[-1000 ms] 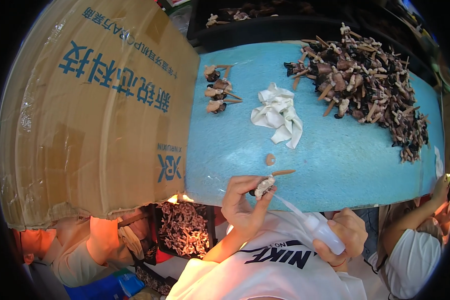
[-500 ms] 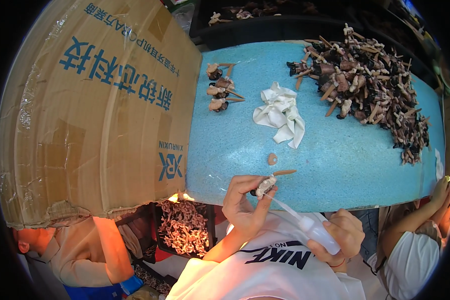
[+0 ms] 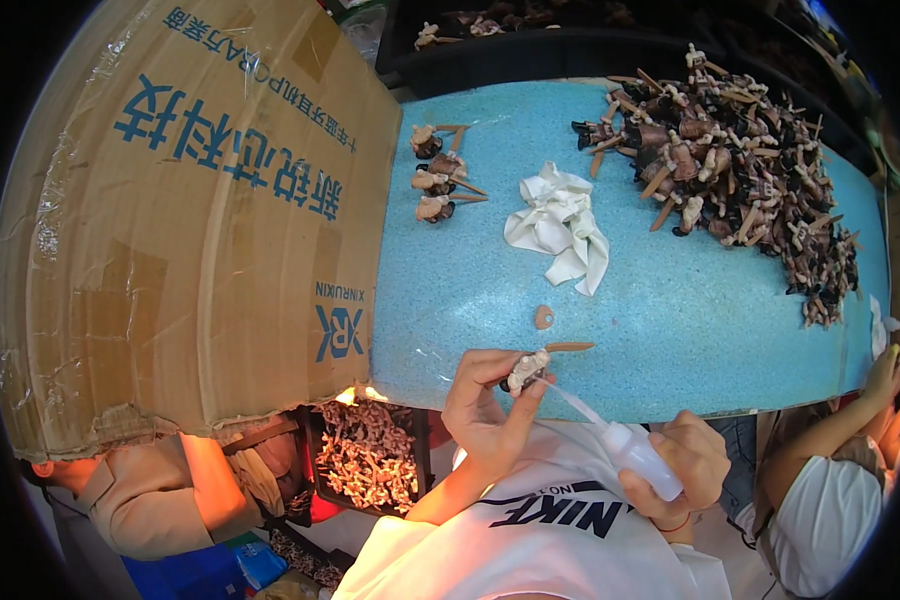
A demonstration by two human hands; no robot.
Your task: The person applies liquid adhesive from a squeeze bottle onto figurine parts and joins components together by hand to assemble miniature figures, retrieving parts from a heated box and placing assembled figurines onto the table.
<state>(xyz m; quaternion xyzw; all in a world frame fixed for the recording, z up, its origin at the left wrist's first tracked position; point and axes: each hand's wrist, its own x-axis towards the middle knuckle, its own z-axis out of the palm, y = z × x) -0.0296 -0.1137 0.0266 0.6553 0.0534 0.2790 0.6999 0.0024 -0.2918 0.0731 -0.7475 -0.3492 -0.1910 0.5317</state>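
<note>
Between the fingertips of my left hand (image 3: 487, 405) is a small figurine (image 3: 527, 372), pale on top and dark below, with a flat tan blade-like piece (image 3: 570, 347) sticking out to the right. My right hand (image 3: 687, 462) is closed around a translucent white squeeze bottle (image 3: 638, 458) with a long thin nozzle. The nozzle's tip is at the figurine's lower right side; whether it touches cannot be made out. Just beyond my left hand, a small tan round part (image 3: 543, 317) lies on the blue tabletop (image 3: 450, 300).
A big cardboard box (image 3: 200, 230) borders the table's left. Several finished-looking figurines (image 3: 433, 180) lie beside it. A crumpled white cloth (image 3: 558, 225) is mid-table, a large figurine heap (image 3: 730, 170) far right. Black trays (image 3: 510, 55) stand behind. Other people sit at left and right.
The figurine has turned slightly in my left fingers, and the nozzle tip has shifted a little right and up along it. The person at the left has leaned; the person at right moved a hand.
</note>
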